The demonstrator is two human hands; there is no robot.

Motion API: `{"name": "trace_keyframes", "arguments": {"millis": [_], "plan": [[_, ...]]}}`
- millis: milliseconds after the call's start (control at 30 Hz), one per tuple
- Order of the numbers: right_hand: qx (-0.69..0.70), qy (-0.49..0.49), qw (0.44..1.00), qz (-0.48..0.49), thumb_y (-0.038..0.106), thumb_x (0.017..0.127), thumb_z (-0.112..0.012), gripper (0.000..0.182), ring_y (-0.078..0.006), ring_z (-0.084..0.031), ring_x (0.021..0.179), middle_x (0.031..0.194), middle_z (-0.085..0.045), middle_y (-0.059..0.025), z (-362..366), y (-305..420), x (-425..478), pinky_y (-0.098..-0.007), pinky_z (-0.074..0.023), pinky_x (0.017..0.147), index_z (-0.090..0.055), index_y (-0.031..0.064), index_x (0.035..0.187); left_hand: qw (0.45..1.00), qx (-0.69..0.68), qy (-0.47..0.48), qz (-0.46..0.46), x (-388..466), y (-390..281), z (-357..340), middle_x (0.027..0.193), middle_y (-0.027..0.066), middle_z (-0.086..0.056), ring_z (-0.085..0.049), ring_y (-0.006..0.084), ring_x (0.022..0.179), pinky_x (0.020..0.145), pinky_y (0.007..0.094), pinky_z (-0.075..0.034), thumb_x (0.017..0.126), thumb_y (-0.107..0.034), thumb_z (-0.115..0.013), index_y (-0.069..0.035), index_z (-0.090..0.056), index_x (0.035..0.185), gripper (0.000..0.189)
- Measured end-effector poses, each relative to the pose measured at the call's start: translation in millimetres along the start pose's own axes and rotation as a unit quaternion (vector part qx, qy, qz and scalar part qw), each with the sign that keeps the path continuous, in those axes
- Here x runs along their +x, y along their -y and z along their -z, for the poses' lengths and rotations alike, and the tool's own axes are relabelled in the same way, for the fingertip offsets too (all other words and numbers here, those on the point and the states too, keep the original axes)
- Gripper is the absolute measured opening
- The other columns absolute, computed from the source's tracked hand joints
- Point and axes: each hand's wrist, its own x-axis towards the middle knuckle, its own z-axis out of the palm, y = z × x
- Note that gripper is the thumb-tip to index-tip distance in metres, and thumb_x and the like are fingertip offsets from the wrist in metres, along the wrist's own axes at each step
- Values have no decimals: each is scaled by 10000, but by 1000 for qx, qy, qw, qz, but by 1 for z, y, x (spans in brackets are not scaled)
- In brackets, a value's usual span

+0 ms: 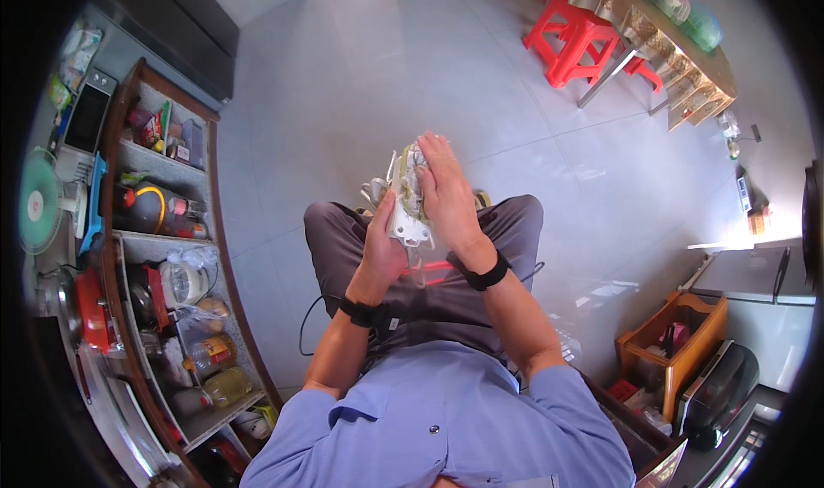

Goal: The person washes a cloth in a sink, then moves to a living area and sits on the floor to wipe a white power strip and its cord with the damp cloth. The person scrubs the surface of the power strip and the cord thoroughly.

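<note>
My left hand [381, 250] grips a flat white plastic object [410, 232], seemingly a power strip, with its thumb along the side. Holes show in the near end of this object. A crumpled white and olive cloth [410, 169] lies against its upper face. Flat over the cloth, my right hand [449, 195] presses it down with the fingers extended forward. Beyond my left thumb, a white cord [373, 190] is looped beside the strip. Both hands are above my lap, between the knees. The palm sides and the strip's underside are hidden.
Open shelves [212, 230] with bottles and bags run along the left, below a small green fan [40, 201]. A red plastic stool [570, 40] stands by a cloth-covered table [698, 69] at upper right. At lower right are a wooden box [673, 353] and a black appliance [718, 394].
</note>
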Motion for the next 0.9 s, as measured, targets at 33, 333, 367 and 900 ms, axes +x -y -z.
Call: {"name": "trace_keyframes", "arguments": {"millis": [33, 333, 367, 900], "plan": [[10, -8, 1000, -9, 48, 943, -557, 482, -407, -421, 1378, 1474, -449, -248, 1, -3, 0, -433, -368, 1127, -467, -14, 1413, 1000, 7, -9, -11, 2, 1, 0, 1393, 98, -561, -575, 227, 1238, 1037, 389, -469, 1066, -333, -376, -56, -430, 1452, 479], [58, -37, 997, 25, -123, 784, -606, 558, -437, -493, 1298, 1395, -530, -245, 41, -5, -56, -472, -407, 1094, -556, -22, 1331, 999, 36, -2, 32, 34, 12, -39, 1242, 107, -651, -640, 215, 1123, 993, 359, -503, 1054, -421, -404, -38, -540, 1354, 505], [47, -49, 997, 26, -123, 786, -605, 542, -439, -500, 1287, 1381, -541, -246, 48, -8, -46, -470, -413, 1086, -564, -27, 1317, 999, 19, -5, 41, 37, 16, -41, 1234, 106, -651, -640, 210, 1117, 989, 358, -504, 1054, -401, -420, -34, -533, 1357, 489], [-24, -104, 994, 16, -90, 786, -608, 462, -421, -554, 1228, 1273, -618, -237, 57, -24, -14, -474, -432, 1065, -610, -46, 1246, 995, 87, -30, 48, 54, 33, -42, 1188, 90, -667, -660, 197, 1045, 932, 368, -533, 1047, -429, -427, -57, -561, 1311, 475]]}}
